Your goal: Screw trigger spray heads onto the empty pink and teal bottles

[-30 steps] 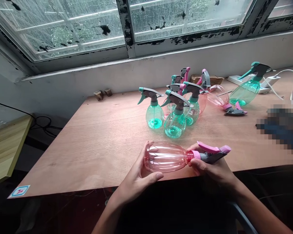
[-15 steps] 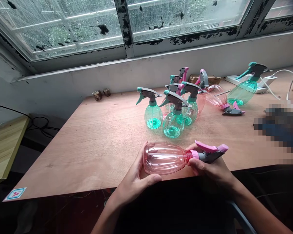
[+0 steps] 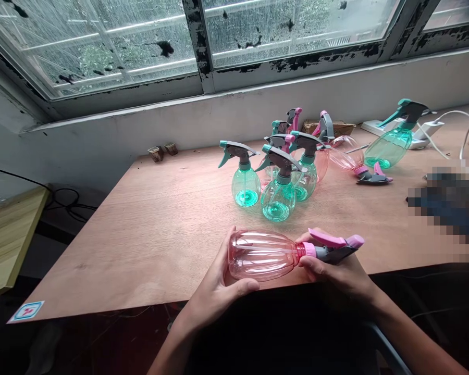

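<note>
A clear pink spray bottle (image 3: 263, 255) lies sideways between my two hands at the table's near edge. My left hand (image 3: 222, 284) is closed round its base, thumb along the lower side. At the neck, my right hand (image 3: 336, 273) grips the pink collar; part of its fingers is hidden behind the bottle. The pink trigger and grey spray head (image 3: 338, 250) point right. Just beyond stand green spray bottles, among them a front one (image 3: 277, 200) and a left one (image 3: 245, 182). Pink bottles are partly hidden behind them.
A pink spray bottle (image 3: 346, 153) lies on its side, and a green one (image 3: 391, 146) leans by a white power strip (image 3: 426, 134). Two small brown cups (image 3: 155, 153) sit near the wall. A blurred patch (image 3: 449, 203) covers something at right. The wooden table (image 3: 140, 234) ends before me.
The spray head in my right hand has turned slightly, its pink trigger shifting a little left and down. Both hands keep their hold, and the other bottles stay put.
</note>
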A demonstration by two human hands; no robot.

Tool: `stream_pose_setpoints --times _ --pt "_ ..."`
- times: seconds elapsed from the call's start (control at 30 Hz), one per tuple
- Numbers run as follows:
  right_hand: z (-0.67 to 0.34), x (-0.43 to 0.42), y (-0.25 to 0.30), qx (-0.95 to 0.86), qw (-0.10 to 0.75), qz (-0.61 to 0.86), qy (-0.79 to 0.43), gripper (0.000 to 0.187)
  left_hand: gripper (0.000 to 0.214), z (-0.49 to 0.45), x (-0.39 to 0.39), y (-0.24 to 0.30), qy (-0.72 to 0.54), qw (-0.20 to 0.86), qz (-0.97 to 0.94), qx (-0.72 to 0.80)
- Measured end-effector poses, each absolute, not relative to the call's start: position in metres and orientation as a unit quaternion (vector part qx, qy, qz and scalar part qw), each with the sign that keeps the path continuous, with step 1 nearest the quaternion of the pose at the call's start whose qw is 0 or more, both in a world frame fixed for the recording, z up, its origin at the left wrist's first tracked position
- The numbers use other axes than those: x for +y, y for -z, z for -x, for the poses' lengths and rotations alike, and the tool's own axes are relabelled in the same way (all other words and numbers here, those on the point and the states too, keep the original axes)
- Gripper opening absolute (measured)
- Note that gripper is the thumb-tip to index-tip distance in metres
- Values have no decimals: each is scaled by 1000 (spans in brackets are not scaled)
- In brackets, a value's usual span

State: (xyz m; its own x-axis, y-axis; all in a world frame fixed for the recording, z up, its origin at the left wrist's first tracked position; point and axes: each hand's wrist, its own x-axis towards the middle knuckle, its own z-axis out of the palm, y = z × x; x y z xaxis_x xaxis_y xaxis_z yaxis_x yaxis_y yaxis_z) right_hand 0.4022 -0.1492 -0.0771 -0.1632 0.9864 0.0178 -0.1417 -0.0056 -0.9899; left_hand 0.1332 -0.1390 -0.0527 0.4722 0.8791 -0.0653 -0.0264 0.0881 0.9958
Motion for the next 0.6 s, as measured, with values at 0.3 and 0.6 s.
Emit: stream_pose_setpoints --times 0.3,0.6 --pt "-404 -150 83 -486 506 421 -576 28 100 -136 -138 56 -366 593 -610 377" --pt "-402 -149 78 -496 493 417 -581 28 97 -138 -140 55 -371 629 -561 390"
